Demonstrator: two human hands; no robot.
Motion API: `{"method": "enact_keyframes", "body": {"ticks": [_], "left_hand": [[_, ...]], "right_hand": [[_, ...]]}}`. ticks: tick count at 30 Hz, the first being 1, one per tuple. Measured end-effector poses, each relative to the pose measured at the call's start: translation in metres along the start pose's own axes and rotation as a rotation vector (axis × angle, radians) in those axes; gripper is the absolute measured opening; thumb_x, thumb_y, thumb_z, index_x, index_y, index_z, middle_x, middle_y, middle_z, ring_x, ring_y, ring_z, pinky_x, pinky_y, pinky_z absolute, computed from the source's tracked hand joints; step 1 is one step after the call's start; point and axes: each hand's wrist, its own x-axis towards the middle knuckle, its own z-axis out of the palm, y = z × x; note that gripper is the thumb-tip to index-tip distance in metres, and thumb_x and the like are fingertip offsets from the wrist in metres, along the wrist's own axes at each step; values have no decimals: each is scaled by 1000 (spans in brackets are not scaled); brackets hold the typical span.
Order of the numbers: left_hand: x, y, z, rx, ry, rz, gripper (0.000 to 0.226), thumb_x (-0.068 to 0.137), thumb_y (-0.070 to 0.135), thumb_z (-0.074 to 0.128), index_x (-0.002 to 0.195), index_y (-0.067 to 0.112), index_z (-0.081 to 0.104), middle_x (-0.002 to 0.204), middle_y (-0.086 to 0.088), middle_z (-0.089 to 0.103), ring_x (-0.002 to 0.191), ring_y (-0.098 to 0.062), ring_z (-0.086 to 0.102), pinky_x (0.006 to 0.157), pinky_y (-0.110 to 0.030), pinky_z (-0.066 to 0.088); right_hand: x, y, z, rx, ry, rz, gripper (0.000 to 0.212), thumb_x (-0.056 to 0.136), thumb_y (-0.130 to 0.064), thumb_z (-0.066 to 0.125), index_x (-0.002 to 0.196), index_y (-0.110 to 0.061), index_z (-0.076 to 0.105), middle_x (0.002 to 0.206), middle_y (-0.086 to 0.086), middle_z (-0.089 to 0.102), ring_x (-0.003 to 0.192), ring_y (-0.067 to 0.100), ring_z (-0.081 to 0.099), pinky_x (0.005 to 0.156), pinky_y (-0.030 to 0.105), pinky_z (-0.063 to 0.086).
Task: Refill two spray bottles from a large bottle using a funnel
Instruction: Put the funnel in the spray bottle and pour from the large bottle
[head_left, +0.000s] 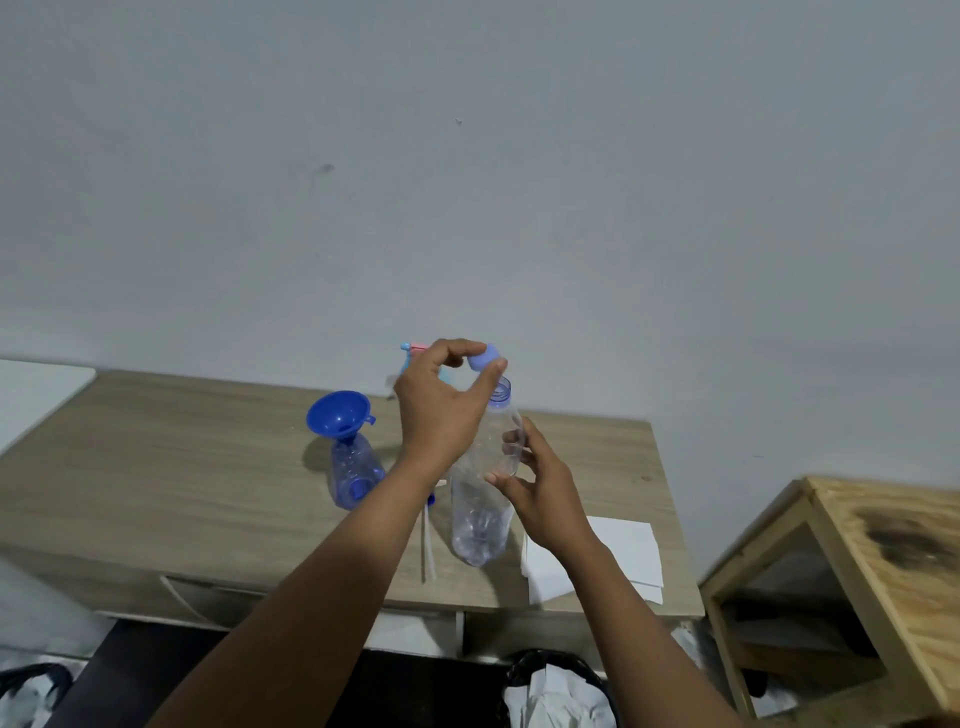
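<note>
Left hand (441, 410) pinches the cap (485, 356) just off the large bottle (480, 499); right hand (540, 493) steadies it; funnel (337, 413) sits in a spray bottle (356, 470) at nine o'clock on the tabletop (182, 467).

It looked like a plain room in a home: a bare grey painted wall (467, 156) stood behind a light wood-grain laminate desk (156, 467), a rough stained plywood side table (883, 545) sat alongside, and dark bags (550, 675) lay on the floor.

Two hands (441, 410), one large bottle (483, 499), one funnel (337, 413), one cap (485, 356)
</note>
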Motion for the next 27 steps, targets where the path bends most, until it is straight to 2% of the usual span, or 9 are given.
{"method": "enact_keyframes", "body": {"ticks": [3, 6, 8, 11, 15, 18, 22, 24, 27], "left_hand": [[0, -22, -18, 20, 127, -55, 18, 80, 28, 80, 94, 28, 69, 98, 8, 70, 94, -10, 64, 81, -21, 49], [-27, -87, -48, 211, 120, -192, 21, 77, 35, 78, 90, 40, 63, 97, 10, 68, 90, -13, 63, 80, -36, 54], [-58, -133, -69, 330, 74, -312, 24, 73, 34, 82, 87, 39, 64, 88, 6, 68, 82, -18, 66, 76, -43, 57], [-104, -187, -90, 545, -53, -380, 22, 69, 28, 88, 84, 28, 72, 77, -2, 71, 75, -28, 69, 72, -41, 58], [-135, -226, -97, 648, -222, -481, 25, 64, 30, 92, 77, 30, 70, 81, 4, 73, 79, -24, 69, 75, -41, 57], [-138, -237, -96, 623, -264, -483, 31, 60, 27, 95, 74, 33, 68, 79, 11, 66, 78, -19, 68, 79, -43, 57], [-133, -238, -98, 655, -324, -467, 29, 65, 30, 92, 78, 33, 67, 89, 15, 62, 92, -19, 65, 87, -44, 52], [-130, -240, -101, 680, -345, -423, 30, 66, 36, 90, 76, 36, 62, 96, 18, 66, 96, -17, 62, 84, -42, 49], [-123, -236, -112, 609, -246, -399, 29, 70, 41, 85, 76, 33, 58, 87, 20, 58, 90, -16, 62, 79, -39, 44]], "right_hand": [[1, 4, 2, 24, 17, 5, 74, 85, -8, 76, 146, -29, 40, 127, -2, 56, 119, 10, 58, 77, 17, 55], [0, 6, 5, 32, 20, 21, 75, 84, -7, 76, 146, -27, 38, 129, -5, 55, 117, 10, 59, 81, 20, 56], [0, 6, 6, 38, 26, 25, 74, 84, -8, 77, 143, -31, 39, 129, -7, 56, 117, 10, 60, 81, 22, 57], [-1, 2, 6, 38, 27, 18, 70, 84, -10, 77, 135, -43, 41, 130, -11, 56, 114, 2, 59, 76, 19, 56], [-2, -1, 8, 36, 17, 19, 68, 86, -8, 75, 129, -48, 41, 130, -12, 55, 113, -5, 58, 74, 16, 54], [-2, 2, 11, 71, 39, 40, 65, 86, -5, 74, 135, -35, 45, 131, -9, 57, 114, -2, 59, 77, 19, 55], [-4, 4, 15, 102, 71, 63, 55, 87, -4, 72, 135, -19, 49, 133, -2, 58, 116, 2, 60, 80, 16, 54], [-6, 5, 18, 106, 107, 63, 51, 89, -6, 71, 134, -18, 49, 134, -2, 58, 121, 7, 59, 87, 18, 54], [-5, -3, 25, 89, 176, 36, 46, 91, -8, 68, 131, -23, 51, 134, -2, 60, 122, 9, 60, 100, 29, 53]]}}
